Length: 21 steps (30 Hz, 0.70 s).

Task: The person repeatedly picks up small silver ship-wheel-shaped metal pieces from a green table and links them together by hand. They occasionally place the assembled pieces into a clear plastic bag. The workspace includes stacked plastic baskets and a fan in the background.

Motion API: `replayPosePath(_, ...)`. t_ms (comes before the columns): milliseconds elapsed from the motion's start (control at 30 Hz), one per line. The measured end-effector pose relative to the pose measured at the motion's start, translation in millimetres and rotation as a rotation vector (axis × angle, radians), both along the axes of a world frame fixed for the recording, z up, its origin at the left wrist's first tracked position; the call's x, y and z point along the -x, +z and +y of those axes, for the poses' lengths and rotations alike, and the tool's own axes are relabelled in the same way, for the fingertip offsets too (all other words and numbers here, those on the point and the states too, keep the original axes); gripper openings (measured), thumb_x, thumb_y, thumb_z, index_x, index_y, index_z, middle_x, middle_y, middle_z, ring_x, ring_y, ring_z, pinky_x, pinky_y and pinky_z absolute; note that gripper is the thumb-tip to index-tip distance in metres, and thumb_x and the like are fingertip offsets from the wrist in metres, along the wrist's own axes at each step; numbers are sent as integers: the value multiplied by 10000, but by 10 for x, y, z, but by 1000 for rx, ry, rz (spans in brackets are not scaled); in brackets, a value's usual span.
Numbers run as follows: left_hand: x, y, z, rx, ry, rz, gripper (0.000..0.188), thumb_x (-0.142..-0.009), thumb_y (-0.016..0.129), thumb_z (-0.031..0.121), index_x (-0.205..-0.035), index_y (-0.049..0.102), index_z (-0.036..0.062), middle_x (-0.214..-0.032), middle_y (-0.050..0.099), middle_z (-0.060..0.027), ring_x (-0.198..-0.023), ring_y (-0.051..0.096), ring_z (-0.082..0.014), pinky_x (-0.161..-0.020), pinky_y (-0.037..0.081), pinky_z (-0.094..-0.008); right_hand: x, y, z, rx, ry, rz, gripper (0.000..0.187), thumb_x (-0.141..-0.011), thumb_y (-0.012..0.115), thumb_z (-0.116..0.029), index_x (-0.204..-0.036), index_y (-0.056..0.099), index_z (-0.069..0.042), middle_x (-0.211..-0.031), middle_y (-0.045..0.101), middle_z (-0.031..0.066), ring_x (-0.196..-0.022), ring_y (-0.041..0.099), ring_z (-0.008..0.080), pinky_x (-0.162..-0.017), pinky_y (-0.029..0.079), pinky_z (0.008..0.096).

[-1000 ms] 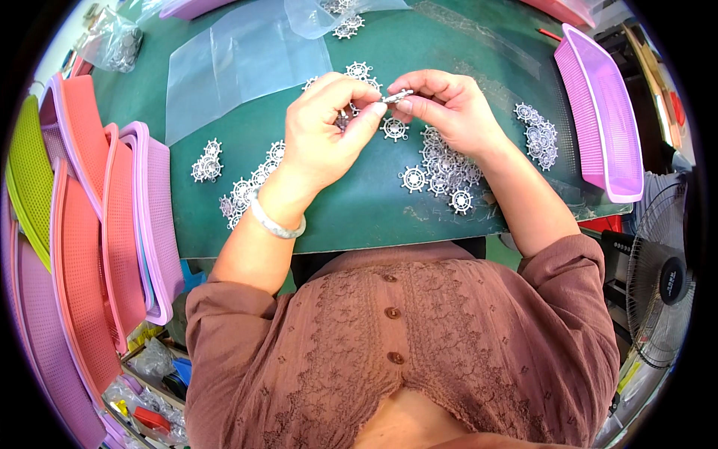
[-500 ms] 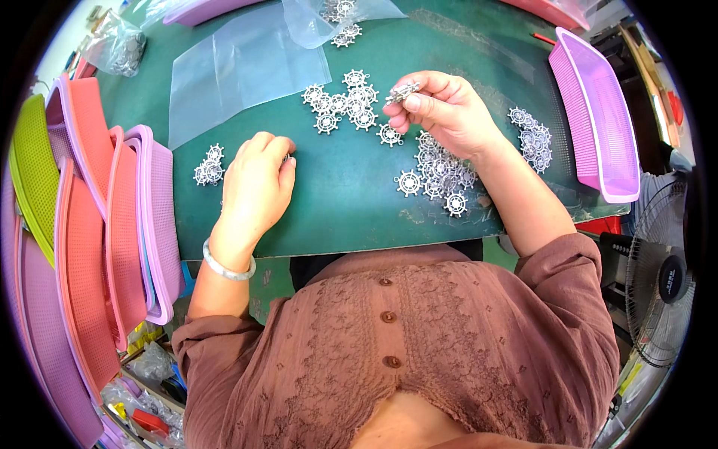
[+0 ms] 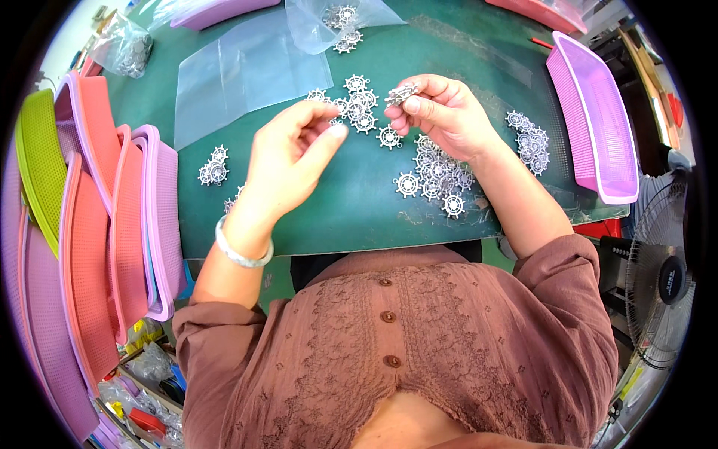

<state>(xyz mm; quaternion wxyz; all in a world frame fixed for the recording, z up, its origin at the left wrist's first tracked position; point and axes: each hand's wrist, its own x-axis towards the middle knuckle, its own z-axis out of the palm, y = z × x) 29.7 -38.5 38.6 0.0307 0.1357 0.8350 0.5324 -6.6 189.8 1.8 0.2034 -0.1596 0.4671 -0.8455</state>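
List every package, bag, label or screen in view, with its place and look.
Clear plastic bag: top centre of the green mat, open, crumpled, silver wheel charms inside.
Flat clear bag: mat, upper left, empty-looking, rectangular.
Small clear bag: far upper left, bunched, greyish contents.
No labels or screens show.

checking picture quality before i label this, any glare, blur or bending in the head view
Head view: fisheye bends the green table mat and the stacked pink and lilac plastic trays toward a black rim; light is even, shadows soft; mild glare whitens the clear plastic sheet; the small silver wheel-shaped charms are sharp; the left hand and right hand show hardly any blur.
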Motion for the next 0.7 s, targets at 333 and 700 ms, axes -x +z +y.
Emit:
replayPosePath(333,374,16,526,-547,-65,-321,137,-876,536,158,-899,602,40,-707,573,6,-606,487,-50,-547,400,-185,-8,97,25,-190,-179,90,154,-834,581,-78,-947,595,25,-808,629,63,-681,569,107,-651,474,232)
replayPosePath(700,406,-210,477,-744,-40,-422,154,-873,541,183,-795,587,59,-664,572,6,-554,484,-61,-507,390,-194,-18,85,21,-186,-112,34,155,-837,580,-95,-943,594,17,-831,634,77,-689,576,116,-665,483,247)
